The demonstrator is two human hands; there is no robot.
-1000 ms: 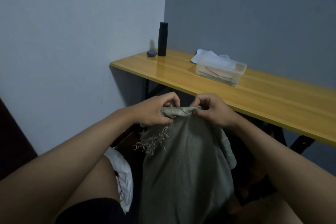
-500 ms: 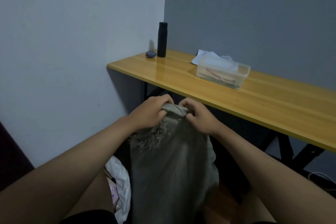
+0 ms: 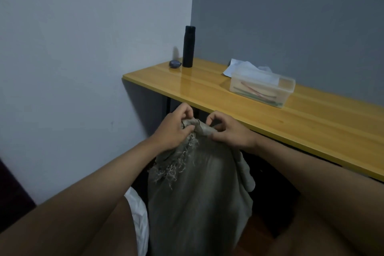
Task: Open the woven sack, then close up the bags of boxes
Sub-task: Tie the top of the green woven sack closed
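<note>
While the woven sack (image 3: pixel 195 199) stands upright between the person's knees, at six o'clock below the table edge, both hands work its bunched, rolled mouth: the left hand (image 3: pixel 173 129) grips the gathered cloth at nine o'clock of the roll, the right hand (image 3: pixel 229 131) pinches it at three o'clock, probably to pull it apart. Its contents stay hidden. On the table (image 3: pixel 311 129), a clear plastic box (image 3: pixel 262 87) holds thin coloured sticks.
</note>
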